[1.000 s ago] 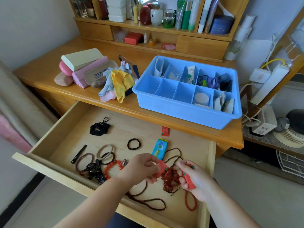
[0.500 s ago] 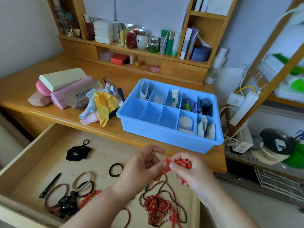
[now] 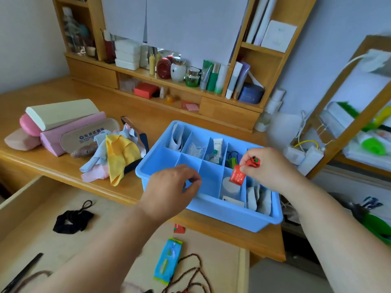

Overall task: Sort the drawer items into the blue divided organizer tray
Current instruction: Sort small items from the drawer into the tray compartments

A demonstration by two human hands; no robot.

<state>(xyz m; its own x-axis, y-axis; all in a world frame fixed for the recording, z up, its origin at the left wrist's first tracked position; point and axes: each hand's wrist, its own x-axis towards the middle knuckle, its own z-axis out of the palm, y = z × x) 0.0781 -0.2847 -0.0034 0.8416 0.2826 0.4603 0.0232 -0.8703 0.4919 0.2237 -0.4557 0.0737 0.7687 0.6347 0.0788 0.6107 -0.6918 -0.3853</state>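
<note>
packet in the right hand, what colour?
Red with white print, held by the right hand: packet, head view.

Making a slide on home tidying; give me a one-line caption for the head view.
Right hand holds small red packets above the blue divided organizer tray; left hand hovers at its front.
</note>
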